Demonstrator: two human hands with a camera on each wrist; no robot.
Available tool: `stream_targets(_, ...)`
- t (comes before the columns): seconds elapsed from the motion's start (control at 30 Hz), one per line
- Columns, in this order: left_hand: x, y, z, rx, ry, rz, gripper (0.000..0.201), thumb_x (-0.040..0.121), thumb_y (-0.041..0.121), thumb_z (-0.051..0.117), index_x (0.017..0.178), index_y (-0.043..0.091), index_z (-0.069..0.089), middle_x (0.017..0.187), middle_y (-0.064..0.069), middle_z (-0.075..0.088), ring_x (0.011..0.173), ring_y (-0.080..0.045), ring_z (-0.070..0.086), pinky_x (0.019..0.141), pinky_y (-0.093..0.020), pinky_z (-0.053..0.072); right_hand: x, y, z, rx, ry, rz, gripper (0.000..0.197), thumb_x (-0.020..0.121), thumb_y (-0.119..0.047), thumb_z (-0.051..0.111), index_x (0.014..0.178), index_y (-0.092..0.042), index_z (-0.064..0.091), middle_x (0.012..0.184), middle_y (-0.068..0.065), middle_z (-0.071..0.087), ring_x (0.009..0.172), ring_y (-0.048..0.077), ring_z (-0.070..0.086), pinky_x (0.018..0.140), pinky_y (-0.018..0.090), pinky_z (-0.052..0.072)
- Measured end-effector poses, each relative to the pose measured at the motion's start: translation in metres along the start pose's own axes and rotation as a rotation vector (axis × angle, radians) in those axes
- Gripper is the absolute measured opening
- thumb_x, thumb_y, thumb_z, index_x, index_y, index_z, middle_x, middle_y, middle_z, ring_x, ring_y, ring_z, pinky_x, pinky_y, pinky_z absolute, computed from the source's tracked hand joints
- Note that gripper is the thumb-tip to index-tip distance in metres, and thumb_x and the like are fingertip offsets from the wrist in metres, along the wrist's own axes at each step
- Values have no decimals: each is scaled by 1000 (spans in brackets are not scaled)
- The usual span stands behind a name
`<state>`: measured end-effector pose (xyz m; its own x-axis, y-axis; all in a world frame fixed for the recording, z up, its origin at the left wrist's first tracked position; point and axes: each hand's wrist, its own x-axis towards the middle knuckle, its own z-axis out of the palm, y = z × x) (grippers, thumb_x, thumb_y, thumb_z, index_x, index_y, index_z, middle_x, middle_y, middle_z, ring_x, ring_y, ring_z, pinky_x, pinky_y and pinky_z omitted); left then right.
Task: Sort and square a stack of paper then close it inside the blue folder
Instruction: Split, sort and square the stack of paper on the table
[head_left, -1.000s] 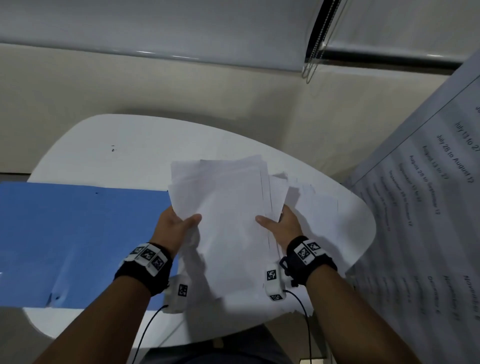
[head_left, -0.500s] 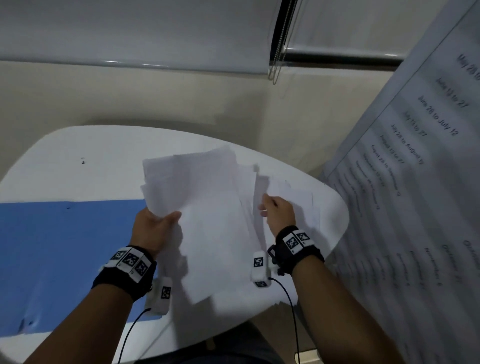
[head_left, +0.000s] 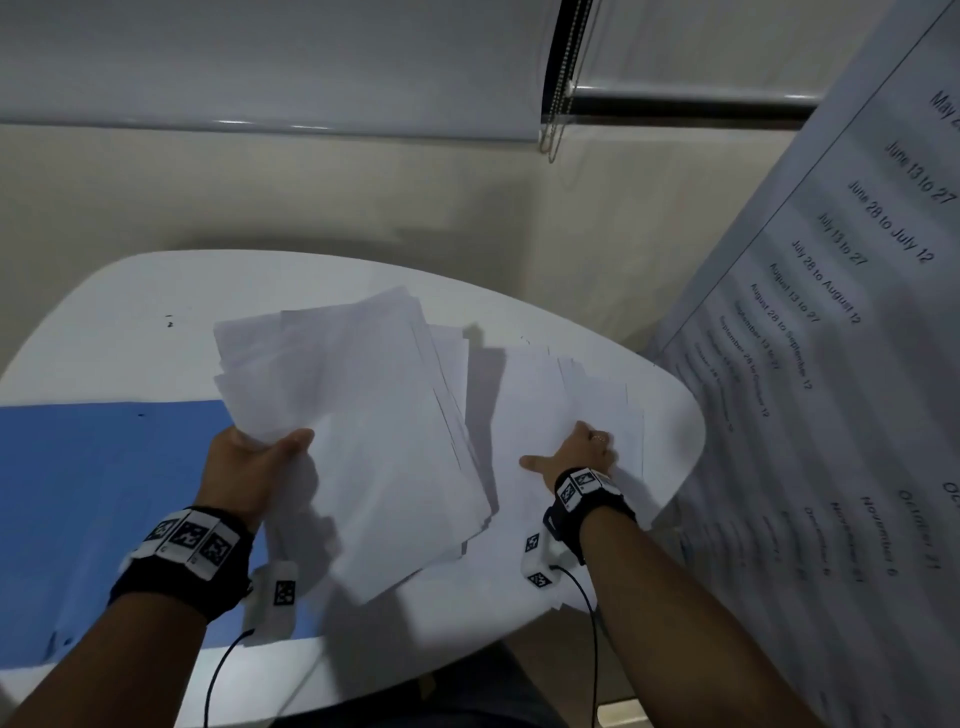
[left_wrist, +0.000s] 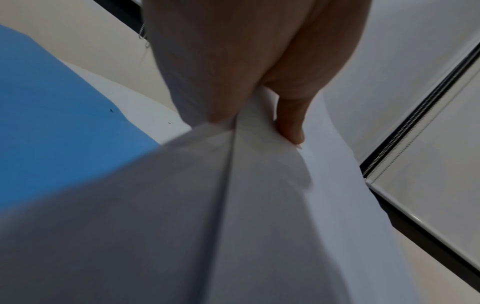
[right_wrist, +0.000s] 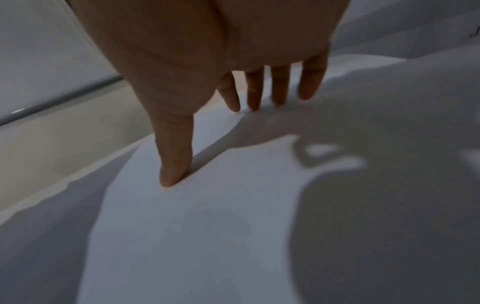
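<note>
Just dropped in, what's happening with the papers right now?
The left hand grips a fanned, uneven stack lifted off the white table. The right hand lies spread flat on loose sheets on the table to the right. The blue folder lies open on the left, with no paper in it yet.

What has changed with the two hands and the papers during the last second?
The right hand let go of the held stack and moved right, onto the loose sheets on the table. The left hand still grips the stack; the blue folder stayed open.
</note>
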<state>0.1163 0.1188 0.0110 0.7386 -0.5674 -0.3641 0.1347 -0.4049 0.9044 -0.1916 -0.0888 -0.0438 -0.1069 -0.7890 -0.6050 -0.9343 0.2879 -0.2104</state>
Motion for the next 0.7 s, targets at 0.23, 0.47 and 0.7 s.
stream_targets(0.23,-12,17,-7,-41,7,33,22,85,5,75,104,-4,68,86,-14,69,74,-26,64,69,-34,54,-1,23,-20,86,52,257,134,60,-59,83,154,-14,-1,161,16,0,146,41,3,112,62,20)
stream_targets(0.47,-12,15,-4,-71,-3,10,26,84,8,77,106,-4,69,90,-17,70,76,-28,65,70,-33,52,-6,30,-16,135,55,311,127,65,-57,81,153,-8,4,160,15,6,146,40,10,113,59,20)
stream_targets(0.7,-14,19,-1,-76,-8,-4,28,83,7,77,108,-4,69,89,-16,70,77,-30,66,70,-34,53,-13,31,-19,152,227,114,70,85,-21,70,146,-18,34,148,15,35,133,36,34,106,51,32)
